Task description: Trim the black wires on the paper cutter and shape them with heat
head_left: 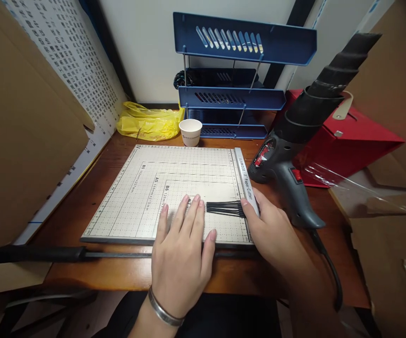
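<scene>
A paper cutter board with printed grid lines lies on the wooden table. My left hand rests flat on its front part, fingers stretched out, a metal bracelet at the wrist. Just right of those fingertips, a bundle of thin black strands lies across the board and reaches its right edge. My right hand is at the metal strip along that edge, thumb pressing near the strands' right ends, fingers curled over the outer side and partly hidden. The cutter's arm with a black handle lies along the front.
A heat gun stands at the right, its cable trailing down, with a red box behind. At the back are a paper cup, a yellow bag and a blue tray rack. Cardboard flanks the left.
</scene>
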A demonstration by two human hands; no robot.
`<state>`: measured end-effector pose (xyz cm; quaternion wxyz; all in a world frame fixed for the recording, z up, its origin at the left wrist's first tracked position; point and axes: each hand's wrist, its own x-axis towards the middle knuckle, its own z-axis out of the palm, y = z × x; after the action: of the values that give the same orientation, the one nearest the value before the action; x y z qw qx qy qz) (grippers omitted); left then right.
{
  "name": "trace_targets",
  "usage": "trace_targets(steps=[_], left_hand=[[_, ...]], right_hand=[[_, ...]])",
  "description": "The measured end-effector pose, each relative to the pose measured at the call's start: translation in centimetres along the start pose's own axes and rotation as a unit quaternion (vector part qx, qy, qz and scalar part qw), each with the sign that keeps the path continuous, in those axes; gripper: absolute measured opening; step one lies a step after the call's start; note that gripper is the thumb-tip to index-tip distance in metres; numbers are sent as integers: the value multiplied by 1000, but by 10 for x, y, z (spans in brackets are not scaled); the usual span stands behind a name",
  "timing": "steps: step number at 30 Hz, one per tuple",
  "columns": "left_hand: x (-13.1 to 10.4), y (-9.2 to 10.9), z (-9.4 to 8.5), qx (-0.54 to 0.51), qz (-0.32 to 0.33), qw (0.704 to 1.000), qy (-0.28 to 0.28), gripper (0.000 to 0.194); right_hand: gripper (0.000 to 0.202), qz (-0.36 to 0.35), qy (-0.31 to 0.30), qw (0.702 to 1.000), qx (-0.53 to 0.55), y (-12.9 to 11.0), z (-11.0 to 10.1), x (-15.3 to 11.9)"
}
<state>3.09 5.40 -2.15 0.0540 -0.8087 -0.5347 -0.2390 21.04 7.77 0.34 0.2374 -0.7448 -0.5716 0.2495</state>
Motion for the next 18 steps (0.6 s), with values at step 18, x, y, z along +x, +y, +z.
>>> trace_targets(steps=[18], left_hand=[[0,-1,1,5,6,1000,13,48]], right_hand=[[41,17,-4,1000,-18,2,1,2]])
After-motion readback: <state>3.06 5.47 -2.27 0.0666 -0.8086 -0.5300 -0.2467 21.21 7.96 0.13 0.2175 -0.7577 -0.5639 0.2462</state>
